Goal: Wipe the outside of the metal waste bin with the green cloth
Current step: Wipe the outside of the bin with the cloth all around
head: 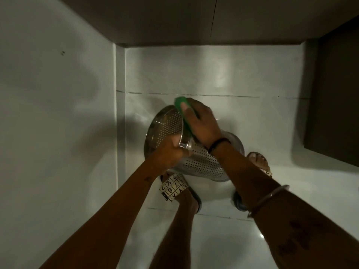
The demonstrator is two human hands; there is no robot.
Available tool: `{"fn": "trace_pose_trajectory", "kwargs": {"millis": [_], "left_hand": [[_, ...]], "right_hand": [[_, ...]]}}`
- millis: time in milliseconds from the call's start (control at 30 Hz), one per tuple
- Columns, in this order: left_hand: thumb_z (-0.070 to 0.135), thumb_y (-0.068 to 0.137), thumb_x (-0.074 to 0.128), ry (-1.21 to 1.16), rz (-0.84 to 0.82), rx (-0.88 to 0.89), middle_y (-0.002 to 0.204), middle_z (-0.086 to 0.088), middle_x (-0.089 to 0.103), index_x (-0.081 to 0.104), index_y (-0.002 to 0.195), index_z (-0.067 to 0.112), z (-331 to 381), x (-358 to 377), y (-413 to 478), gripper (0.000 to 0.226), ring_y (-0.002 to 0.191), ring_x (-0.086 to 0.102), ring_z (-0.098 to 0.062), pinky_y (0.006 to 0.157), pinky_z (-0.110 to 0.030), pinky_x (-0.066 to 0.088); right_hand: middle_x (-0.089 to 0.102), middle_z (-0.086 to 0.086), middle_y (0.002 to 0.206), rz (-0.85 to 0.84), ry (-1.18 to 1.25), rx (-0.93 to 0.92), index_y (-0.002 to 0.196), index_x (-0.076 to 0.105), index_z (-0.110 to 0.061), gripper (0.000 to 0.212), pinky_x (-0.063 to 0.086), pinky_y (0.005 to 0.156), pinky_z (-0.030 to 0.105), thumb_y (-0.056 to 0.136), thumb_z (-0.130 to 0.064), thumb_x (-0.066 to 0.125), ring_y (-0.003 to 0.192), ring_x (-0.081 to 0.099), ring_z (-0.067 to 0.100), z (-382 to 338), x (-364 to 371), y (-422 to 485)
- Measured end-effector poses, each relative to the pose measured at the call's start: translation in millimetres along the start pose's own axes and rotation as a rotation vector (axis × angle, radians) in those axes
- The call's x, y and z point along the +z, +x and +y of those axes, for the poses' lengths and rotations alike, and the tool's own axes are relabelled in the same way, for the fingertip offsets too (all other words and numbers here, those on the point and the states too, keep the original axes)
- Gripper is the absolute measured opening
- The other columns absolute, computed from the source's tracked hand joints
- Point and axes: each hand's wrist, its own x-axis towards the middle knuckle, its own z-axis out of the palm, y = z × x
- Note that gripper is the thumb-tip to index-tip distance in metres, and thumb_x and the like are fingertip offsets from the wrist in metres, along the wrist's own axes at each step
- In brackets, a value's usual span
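Note:
The metal waste bin (202, 162), shiny and full of small holes, is tilted above the white floor with its open mouth turned to the upper left. My left hand (171, 152) grips the near part of its rim. My right hand (202, 123) presses the folded green cloth (183, 115) against the bin's upper outer wall just behind the rim. Part of the cloth is hidden under my fingers.
My two feet in sandals (174, 187) stand right under the bin on the white tiled floor (213, 74). A white wall (58, 113) rises at the left, a dark cabinet (334, 103) at the right, and a dark panel (174, 18) closes the far side.

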Motion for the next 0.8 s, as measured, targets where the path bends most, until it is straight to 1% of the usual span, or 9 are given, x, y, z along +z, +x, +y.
{"fn": "trace_pose_trajectory", "kwargs": {"millis": [67,133,300,400,467,533,600,700,800], "left_hand": [[0.010,0.085,0.069,0.030,0.033,0.010,0.106,-0.004,0.072,0.067,0.104,0.022,-5.2,-0.9,-7.4,0.023,0.103,0.068,-0.030,0.089,-0.042,0.057],[0.008,0.086,0.067,0.010,0.062,-0.016,0.106,-0.006,0.071,0.065,0.101,0.023,-11.4,-5.2,-14.0,0.022,0.099,0.068,-0.025,0.083,-0.040,0.059],[-0.002,0.089,0.060,0.080,0.012,-0.058,0.117,-0.007,0.067,0.062,0.120,0.012,-27.8,-30.8,-28.4,0.034,0.111,0.062,-0.019,0.091,-0.032,0.054],[-0.003,0.088,0.061,0.214,0.007,-0.027,0.116,-0.002,0.064,0.060,0.123,0.008,-27.8,-33.0,-33.1,0.037,0.105,0.061,-0.010,0.084,-0.021,0.053],[-0.001,0.089,0.061,0.328,0.001,0.024,0.101,0.006,0.061,0.060,0.118,0.006,-20.5,-29.2,-30.7,0.030,0.091,0.060,-0.003,0.073,-0.012,0.051],[0.002,0.089,0.063,0.434,0.034,0.054,0.084,0.007,0.059,0.061,0.110,0.005,-10.3,-26.7,-24.2,0.021,0.077,0.059,-0.010,0.065,-0.011,0.048],[0.006,0.089,0.063,0.506,0.046,0.058,0.086,-0.011,0.065,0.063,0.107,0.001,-1.3,-25.3,-17.3,0.019,0.079,0.061,-0.024,0.070,-0.020,0.051],[0.009,0.093,0.058,0.598,0.036,0.041,0.104,-0.011,0.062,0.053,0.130,0.004,6.4,-22.1,-10.7,0.038,0.086,0.061,-0.018,0.080,-0.026,0.052],[0.010,0.092,0.057,0.687,0.098,0.095,0.091,-0.006,0.058,0.056,0.128,0.011,12.6,-21.5,-8.5,0.036,0.075,0.058,-0.012,0.069,-0.016,0.041]], "right_hand": [[0.061,0.002,0.136,0.046,-0.012,-0.188,0.132,0.054,-0.028,0.052,0.043,0.102,0.029,0.094,-0.061,0.044,0.122,0.050,0.007,-14.4,14.3,-11.1],[0.059,0.006,0.136,0.107,-0.051,-0.248,0.135,0.051,-0.022,0.052,0.043,0.102,0.030,0.094,-0.054,0.047,0.123,0.050,0.010,-5.8,17.1,-25.1],[0.061,0.005,0.132,0.070,-0.224,0.116,0.137,0.051,-0.021,0.058,0.047,0.103,0.047,0.094,-0.060,0.047,0.121,0.056,0.023,67.5,-13.1,-29.2],[0.061,0.008,0.133,-0.053,-0.146,0.258,0.139,0.051,-0.020,0.063,0.047,0.102,0.040,0.090,-0.060,0.057,0.120,0.058,0.028,93.0,-31.9,-22.2],[0.057,0.011,0.139,-0.067,-0.096,0.354,0.142,0.047,-0.016,0.065,0.047,0.102,0.037,0.091,-0.054,0.059,0.123,0.056,0.030,101.0,-31.3,-21.1],[0.060,0.014,0.134,-0.020,-0.108,0.409,0.138,0.050,-0.011,0.055,0.047,0.091,0.027,0.095,-0.044,0.059,0.114,0.058,0.030,107.0,-28.3,-22.0],[0.067,0.015,0.117,0.051,-0.083,0.403,0.121,0.062,-0.009,0.034,0.043,0.071,0.021,0.096,-0.032,0.059,0.095,0.061,0.026,102.0,-31.6,-24.3],[0.068,0.021,0.112,0.199,0.340,0.506,0.108,0.068,-0.011,0.017,0.051,0.069,0.028,0.095,-0.016,0.058,0.082,0.063,0.024,83.7,-53.1,-23.6],[0.067,0.020,0.116,0.104,0.836,0.590,0.127,0.060,-0.005,0.037,0.054,0.084,0.041,0.094,-0.018,0.049,0.098,0.065,0.033,58.5,-84.0,-21.2]]}}
